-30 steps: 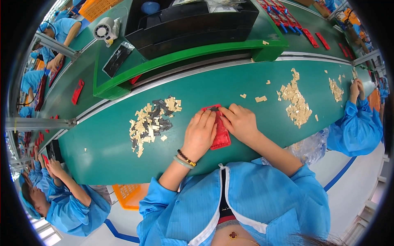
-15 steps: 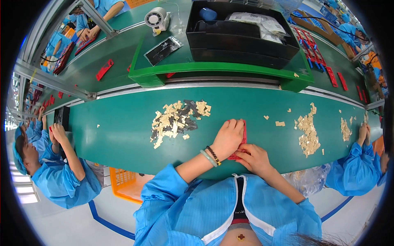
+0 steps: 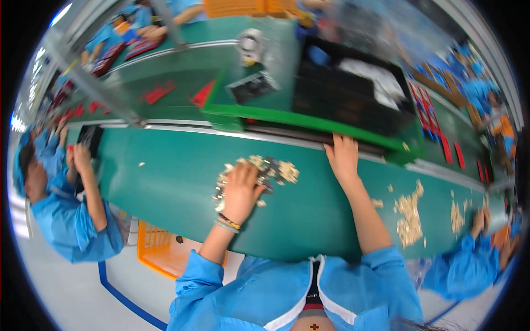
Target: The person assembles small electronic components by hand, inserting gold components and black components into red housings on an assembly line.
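Head view: green table (image 3: 314, 220), hands apart

A shelf (image 3: 270, 114) spans twelve o'clock. Pale and dark pieces (image 3: 280, 170) heap under the spread left hand (image 3: 240, 190), spilling toward two o'clock, and near nine o'clock from the right hand (image 3: 343, 157), up against the shelf, its grip unclear to me.

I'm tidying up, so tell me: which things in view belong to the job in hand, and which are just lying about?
Likely in the job:
mixed pile, under the left hand
green shelf, right hand at its edge
cream pile, untouched

Likely just lying about:
fan
dark packet
black bin
orange crate
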The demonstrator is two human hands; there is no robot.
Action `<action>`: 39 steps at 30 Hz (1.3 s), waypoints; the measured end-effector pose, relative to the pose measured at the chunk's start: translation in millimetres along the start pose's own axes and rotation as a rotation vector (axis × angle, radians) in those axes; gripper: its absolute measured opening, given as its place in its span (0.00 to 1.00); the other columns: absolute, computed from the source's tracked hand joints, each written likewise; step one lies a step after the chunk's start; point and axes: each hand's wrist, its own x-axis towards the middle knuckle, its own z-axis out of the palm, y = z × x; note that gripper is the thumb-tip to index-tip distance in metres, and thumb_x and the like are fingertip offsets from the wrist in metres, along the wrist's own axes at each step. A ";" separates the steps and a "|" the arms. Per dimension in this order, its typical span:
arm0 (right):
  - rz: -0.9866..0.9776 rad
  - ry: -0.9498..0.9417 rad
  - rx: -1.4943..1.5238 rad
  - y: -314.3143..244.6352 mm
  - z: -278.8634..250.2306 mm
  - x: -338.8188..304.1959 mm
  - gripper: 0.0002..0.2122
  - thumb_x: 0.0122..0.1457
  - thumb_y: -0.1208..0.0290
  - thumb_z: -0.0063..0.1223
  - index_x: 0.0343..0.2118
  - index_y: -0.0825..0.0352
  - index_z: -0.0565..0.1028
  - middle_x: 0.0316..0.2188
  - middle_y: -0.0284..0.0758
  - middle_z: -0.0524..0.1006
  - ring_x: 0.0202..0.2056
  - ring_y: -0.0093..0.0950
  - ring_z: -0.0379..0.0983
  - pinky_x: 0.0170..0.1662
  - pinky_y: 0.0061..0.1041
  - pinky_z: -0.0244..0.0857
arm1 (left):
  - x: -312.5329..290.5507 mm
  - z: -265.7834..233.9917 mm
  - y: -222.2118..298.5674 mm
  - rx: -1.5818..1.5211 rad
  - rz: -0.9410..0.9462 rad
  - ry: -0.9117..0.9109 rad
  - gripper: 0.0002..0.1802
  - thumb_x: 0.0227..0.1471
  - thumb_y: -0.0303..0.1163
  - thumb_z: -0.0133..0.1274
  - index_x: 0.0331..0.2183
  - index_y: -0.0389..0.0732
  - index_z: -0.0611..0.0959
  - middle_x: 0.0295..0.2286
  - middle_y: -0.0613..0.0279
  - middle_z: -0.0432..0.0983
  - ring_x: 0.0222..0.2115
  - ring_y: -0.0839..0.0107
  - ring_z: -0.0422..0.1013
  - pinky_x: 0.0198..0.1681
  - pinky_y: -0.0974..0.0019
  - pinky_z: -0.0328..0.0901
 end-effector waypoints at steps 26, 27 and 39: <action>-0.368 -0.129 0.185 -8.3 -6.7 -26.3 0.15 0.53 0.64 0.53 0.44 0.60 0.75 0.51 0.39 0.71 0.53 0.36 0.66 0.58 0.39 0.56 | -9.3 3.4 -31.3 -0.153 -0.071 0.234 0.07 0.46 0.21 0.54 0.32 0.38 0.76 0.38 0.52 0.75 0.39 0.54 0.68 0.45 0.55 0.60; -0.346 -0.123 0.170 15.6 -25.7 -45.7 0.14 0.53 0.66 0.54 0.43 0.60 0.75 0.50 0.37 0.71 0.54 0.35 0.65 0.57 0.39 0.57 | -10.2 4.0 -33.4 -0.159 -0.100 0.210 0.07 0.46 0.21 0.55 0.31 0.38 0.76 0.38 0.54 0.75 0.40 0.55 0.68 0.46 0.56 0.60; 0.806 0.382 -0.059 372.6 -119.9 -143.8 0.19 0.52 0.73 0.53 0.49 0.63 0.69 0.51 0.41 0.67 0.52 0.41 0.65 0.53 0.34 0.62 | 1.6 -2.2 -7.1 -0.038 -0.103 0.252 0.02 0.50 0.22 0.52 0.30 0.37 0.78 0.35 0.59 0.74 0.39 0.60 0.67 0.46 0.59 0.60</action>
